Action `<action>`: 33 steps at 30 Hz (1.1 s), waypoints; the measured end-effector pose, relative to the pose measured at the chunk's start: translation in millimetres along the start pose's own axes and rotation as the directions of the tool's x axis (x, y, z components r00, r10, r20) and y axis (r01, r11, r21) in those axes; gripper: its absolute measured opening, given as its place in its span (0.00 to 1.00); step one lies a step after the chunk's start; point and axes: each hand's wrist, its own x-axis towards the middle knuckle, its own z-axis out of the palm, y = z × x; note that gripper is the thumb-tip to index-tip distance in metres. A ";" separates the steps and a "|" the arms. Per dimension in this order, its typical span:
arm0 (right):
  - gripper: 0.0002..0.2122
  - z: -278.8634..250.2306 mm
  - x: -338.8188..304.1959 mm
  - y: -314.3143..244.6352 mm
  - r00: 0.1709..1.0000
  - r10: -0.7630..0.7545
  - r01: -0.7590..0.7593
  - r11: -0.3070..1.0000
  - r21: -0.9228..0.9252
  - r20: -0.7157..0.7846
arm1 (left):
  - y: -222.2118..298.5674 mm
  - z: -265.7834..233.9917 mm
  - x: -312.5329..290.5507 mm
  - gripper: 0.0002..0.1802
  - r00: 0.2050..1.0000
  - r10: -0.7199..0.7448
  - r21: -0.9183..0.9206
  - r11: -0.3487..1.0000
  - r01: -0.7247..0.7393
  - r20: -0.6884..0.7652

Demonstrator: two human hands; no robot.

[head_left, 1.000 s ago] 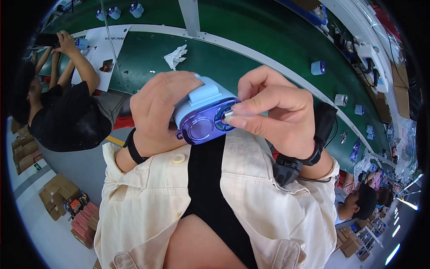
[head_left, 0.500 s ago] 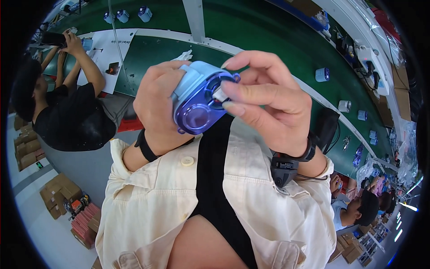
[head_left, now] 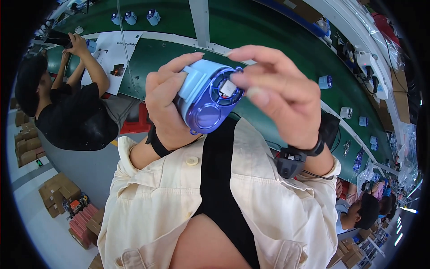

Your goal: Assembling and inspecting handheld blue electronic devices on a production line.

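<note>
My left hand is wrapped round a light-blue plastic housing with a shiny purple-blue face, held tilted over the bench edge. A flat round disc sits low on that face, and above it is a round opening. Inside the opening lies a small white block; how it is fixed cannot be seen. Right beside the opening is my right hand, its fingers apart and slightly blurred. Its index fingertip is close to the rim; whether it touches is unclear.
Similar blue units stand on the green bench, several at the far left and right. On the left, a person in black works at a white sheet. A metal post rises ahead. A power strip hangs at right.
My right thumb and fingers have drawn back to the right from the white block, which now shows in the opening. The housing, still in my left hand, has shifted slightly right in the view.
</note>
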 end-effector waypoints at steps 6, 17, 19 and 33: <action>0.21 31.0 3.0 2.9 0.948 0.317 -0.252 0.821 0.513 -0.040 | -8.5 5.2 -11.3 0.41 1.000 0.000 -0.162 0.987 0.001 0.006; 0.17 47.2 3.7 15.6 0.906 0.421 -0.315 0.615 0.723 0.037 | -6.4 18.7 -17.7 0.37 0.992 -0.069 -0.078 0.995 0.061 -0.106; 0.16 44.8 4.9 16.8 0.897 0.437 -0.332 0.568 0.753 0.066 | -2.7 20.9 -19.3 0.38 0.988 -0.118 -0.109 0.988 0.107 -0.103; 0.13 51.8 11.5 69.0 0.827 0.558 -0.329 0.566 0.756 -0.059 | -28.0 41.3 -13.3 0.41 0.931 -0.352 -0.025 0.934 0.356 0.097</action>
